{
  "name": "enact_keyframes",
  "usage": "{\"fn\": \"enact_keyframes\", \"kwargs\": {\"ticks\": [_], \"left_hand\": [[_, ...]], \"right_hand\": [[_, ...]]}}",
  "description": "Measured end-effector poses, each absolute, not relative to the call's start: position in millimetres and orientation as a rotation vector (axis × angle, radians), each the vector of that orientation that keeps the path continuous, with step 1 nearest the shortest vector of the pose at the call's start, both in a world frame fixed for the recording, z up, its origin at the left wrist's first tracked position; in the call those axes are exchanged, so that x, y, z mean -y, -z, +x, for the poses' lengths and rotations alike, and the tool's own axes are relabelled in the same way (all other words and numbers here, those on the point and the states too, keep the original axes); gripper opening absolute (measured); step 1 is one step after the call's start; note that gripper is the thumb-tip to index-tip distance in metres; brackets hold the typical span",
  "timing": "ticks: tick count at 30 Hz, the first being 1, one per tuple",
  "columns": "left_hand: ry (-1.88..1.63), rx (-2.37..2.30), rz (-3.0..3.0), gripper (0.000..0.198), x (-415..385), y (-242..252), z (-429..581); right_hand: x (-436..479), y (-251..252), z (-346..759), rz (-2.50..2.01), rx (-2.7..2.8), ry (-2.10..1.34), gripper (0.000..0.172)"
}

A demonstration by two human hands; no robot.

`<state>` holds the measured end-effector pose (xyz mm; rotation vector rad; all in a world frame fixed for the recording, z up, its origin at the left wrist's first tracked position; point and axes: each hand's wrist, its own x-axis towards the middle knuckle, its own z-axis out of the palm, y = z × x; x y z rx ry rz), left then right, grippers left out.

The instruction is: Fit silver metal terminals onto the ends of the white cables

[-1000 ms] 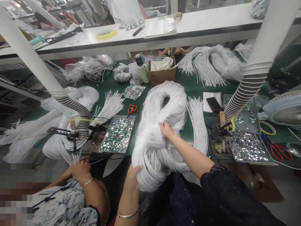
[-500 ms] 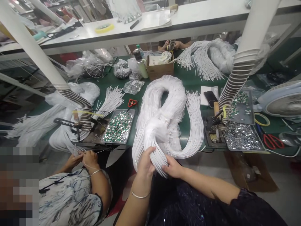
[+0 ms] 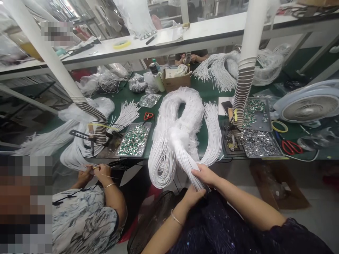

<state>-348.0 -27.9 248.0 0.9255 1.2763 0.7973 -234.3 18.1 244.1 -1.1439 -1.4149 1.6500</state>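
Observation:
A large looped bundle of white cables (image 3: 161,155) in clear plastic wrap lies on the green bench and hangs over its front edge. From its middle, a thick strand of white cables (image 3: 188,160) runs down toward my lap. My left hand (image 3: 194,194) is closed around the strand near its lower end. Higher up, my right hand (image 3: 207,174) grips the same strand from the right side. Dark tips show at the strand's end beside my left hand. Right of the loop, another part of the cables (image 3: 213,130) fans out with loose ends pointing away.
A tray of green and silver parts (image 3: 134,139) sits left; a tray of silver parts (image 3: 261,143) sits right, near red-handled scissors (image 3: 291,146) and a fan (image 3: 309,102). Ribbed ducts (image 3: 245,81) come down over the bench. A co-worker's hands (image 3: 96,171) handle cables at left.
Both hands have moved right, with the left sliding down to the strand's lower end. The strand is drawn out longer toward my lap. The view has turned slightly right.

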Motion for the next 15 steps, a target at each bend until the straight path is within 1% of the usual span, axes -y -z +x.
{"fn": "enact_keyframes", "kwargs": {"ticks": [1,4,8,11,12,13,15], "left_hand": [[-0.775,-1.214,0.906,0.066,34.3,-242.7,-342.2],[-0.761,-1.092,0.845,0.059,38.0,-233.6,-327.9],[-0.878,-1.024,0.751,0.057,21.4,-243.1,-315.1],[-0.964,-0.975,0.642,0.043,8.5,-263.7,-310.3],[-0.993,-0.957,0.601,0.039,4.5,-272.2,-310.2],[-1.025,-0.937,0.561,0.037,0.3,-281.2,-311.0],[-1.093,-0.893,0.488,0.034,-8.4,-300.2,-314.9]], "right_hand": [[-19.4,-247.3,-233.7,-1.174,1.421,-1.627,0.05],[-23.4,-263.3,-229.9,-1.238,1.443,-1.538,0.039],[-8.4,-295.3,-207.3,-1.332,1.399,-1.345,0.039],[28.1,-307.9,-185.7,-1.429,1.256,-1.192,0.035],[42.5,-306.7,-181.8,-1.432,1.173,-1.21,0.036],[56.3,-302.8,-180.5,-1.41,1.085,-1.31,0.039],[76.9,-289.4,-185.6,-1.262,0.775,-1.658,0.049]]}}
